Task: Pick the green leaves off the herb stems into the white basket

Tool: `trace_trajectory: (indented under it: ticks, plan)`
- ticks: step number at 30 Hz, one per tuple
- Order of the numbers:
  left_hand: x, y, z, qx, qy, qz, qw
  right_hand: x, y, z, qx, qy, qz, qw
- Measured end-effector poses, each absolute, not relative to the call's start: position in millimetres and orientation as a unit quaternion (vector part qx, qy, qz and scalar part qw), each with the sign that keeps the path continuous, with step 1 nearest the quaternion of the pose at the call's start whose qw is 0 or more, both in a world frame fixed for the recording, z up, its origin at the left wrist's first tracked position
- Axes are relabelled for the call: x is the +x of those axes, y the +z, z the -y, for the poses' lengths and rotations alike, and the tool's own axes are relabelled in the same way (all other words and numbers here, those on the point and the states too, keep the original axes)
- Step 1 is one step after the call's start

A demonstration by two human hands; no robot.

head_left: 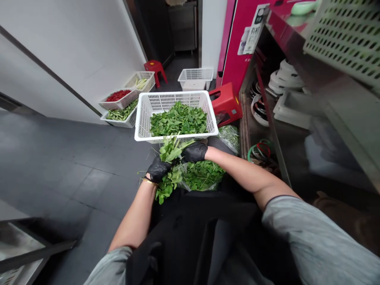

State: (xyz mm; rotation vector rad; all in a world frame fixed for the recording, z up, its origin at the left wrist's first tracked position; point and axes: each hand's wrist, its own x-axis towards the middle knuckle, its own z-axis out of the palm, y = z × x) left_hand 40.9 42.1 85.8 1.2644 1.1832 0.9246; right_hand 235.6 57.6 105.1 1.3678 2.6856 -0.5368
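Observation:
My left hand [158, 169], in a black glove, is closed around a bunch of leafy green stalks [170, 166] held over my lap. My right hand [194, 152], also gloved in black, pinches the upper part of the same bunch. Just beyond my hands stands a white perforated basket [142, 118] holding a heap of picked green leaves [179, 119]. Below my hands a clear plastic bag of more greens [203, 175] rests on my black apron.
Three white baskets of red chillies [118, 95], green beans [121, 114] and pale vegetables [141, 82] sit by the left wall. An empty white basket [196, 77] and two red stools [225, 103] lie ahead. Steel shelves with dishes [282, 79] run along the right.

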Motion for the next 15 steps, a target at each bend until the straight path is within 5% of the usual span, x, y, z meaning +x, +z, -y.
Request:
trace_trajectory:
  ticks: [9,15]
  plan:
    - [30,85,-24,0.368,0.390,-0.456,0.711,259,111,-77,0.475,-0.220,-0.848,-0.076]
    - [35,96,-30,0.347,0.407,-0.471,0.701,262,111,-79,0.444,-0.254,-0.857,-0.059]
